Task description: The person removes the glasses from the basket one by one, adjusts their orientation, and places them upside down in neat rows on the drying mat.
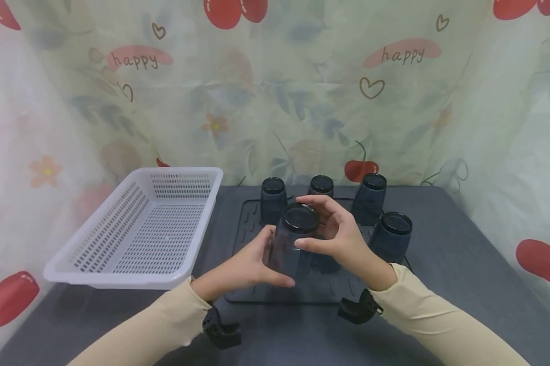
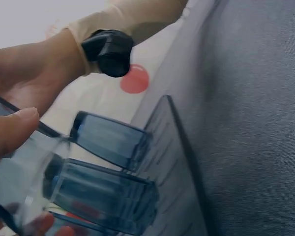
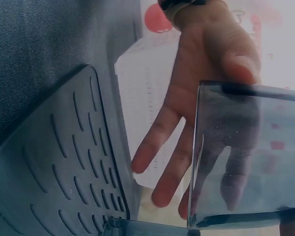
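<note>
A dark, see-through drinking glass (image 1: 297,254) is upside down between my hands, above the ribbed drying mat (image 1: 279,295). My right hand (image 1: 341,236) grips its upper part near the base, thumb in front and fingers around the far side. My left hand (image 1: 252,259) holds the lower part from the left, with its thumb (image 2: 12,132) along one side. Through the clear wall (image 3: 246,147), the left fingers (image 3: 174,182) show long and spread behind the glass. Another glass (image 1: 325,262) stands close behind the held one, partly hidden.
Several more upturned glasses stand on the mat, including one at the back left (image 1: 273,201), one at the back right (image 1: 370,201) and one at the right (image 1: 391,239). A white slotted basket (image 1: 206,223) sits to the left. Printed curtain (image 1: 265,101) surrounds the dark table (image 1: 444,284).
</note>
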Tool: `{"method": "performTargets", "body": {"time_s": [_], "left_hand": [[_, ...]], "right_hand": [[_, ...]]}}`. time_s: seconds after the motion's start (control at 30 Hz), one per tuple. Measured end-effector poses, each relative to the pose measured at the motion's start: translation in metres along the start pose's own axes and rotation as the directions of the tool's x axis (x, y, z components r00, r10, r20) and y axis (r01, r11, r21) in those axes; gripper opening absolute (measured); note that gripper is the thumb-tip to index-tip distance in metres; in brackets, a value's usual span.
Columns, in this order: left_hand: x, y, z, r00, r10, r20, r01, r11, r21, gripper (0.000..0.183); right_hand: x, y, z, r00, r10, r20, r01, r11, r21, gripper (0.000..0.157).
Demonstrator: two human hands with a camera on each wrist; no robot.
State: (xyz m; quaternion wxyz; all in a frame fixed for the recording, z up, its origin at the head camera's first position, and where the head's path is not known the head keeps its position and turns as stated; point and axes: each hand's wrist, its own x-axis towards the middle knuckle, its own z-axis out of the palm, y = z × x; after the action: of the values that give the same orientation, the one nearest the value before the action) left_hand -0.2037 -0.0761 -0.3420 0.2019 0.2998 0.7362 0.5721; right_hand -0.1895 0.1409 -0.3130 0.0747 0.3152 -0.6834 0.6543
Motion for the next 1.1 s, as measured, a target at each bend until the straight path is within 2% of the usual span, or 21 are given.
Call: {"method": "performTargets", "body": {"time_s": [0.13,0.33,0.47,0.57,0.7,0.8,0.93,1.1], "left_hand": [[-0.004,0.003,-0.008,1.0,-0.015,-0.018,0.017,0.997,0.069,0.082],[-0.012,0.006,-0.023,0.998,-0.031,-0.062,0.037,0.994,0.099,0.082],[-0.018,0.005,-0.031,0.993,-0.056,-0.107,0.07,0.988,0.135,0.073],[-0.023,0.001,-0.036,0.99,-0.081,-0.113,0.1,0.978,0.183,0.063],[-0.029,-0.006,-0.04,0.994,-0.096,-0.044,0.104,0.963,0.251,0.052],[-0.031,-0.01,-0.04,0.994,-0.107,0.033,0.095,0.961,0.259,0.045],[-0.033,-0.015,-0.034,0.985,-0.135,0.112,0.103,0.963,0.25,0.043],[-0.034,-0.02,-0.027,0.966,-0.168,0.198,0.117,0.962,0.247,0.043]], "right_hand": [[0.0,0.0,0.001,1.0,0.021,-0.006,-0.021,0.999,-0.036,0.066],[0.001,0.002,0.0,0.998,0.051,-0.026,-0.053,0.996,-0.077,0.066],[0.003,0.003,-0.001,0.997,0.066,-0.043,-0.07,0.993,-0.1,0.066],[0.004,0.005,-0.001,0.996,0.075,-0.05,-0.08,0.99,-0.117,0.066],[0.006,0.008,-0.001,0.995,0.083,-0.062,-0.091,0.986,-0.139,0.066],[0.007,0.011,0.0,0.994,0.09,-0.068,-0.099,0.985,-0.143,0.066],[0.008,0.015,0.002,0.993,0.1,-0.064,-0.108,0.985,-0.134,0.066],[0.009,0.022,0.005,0.993,0.104,-0.05,-0.111,0.984,-0.137,0.065]]}}
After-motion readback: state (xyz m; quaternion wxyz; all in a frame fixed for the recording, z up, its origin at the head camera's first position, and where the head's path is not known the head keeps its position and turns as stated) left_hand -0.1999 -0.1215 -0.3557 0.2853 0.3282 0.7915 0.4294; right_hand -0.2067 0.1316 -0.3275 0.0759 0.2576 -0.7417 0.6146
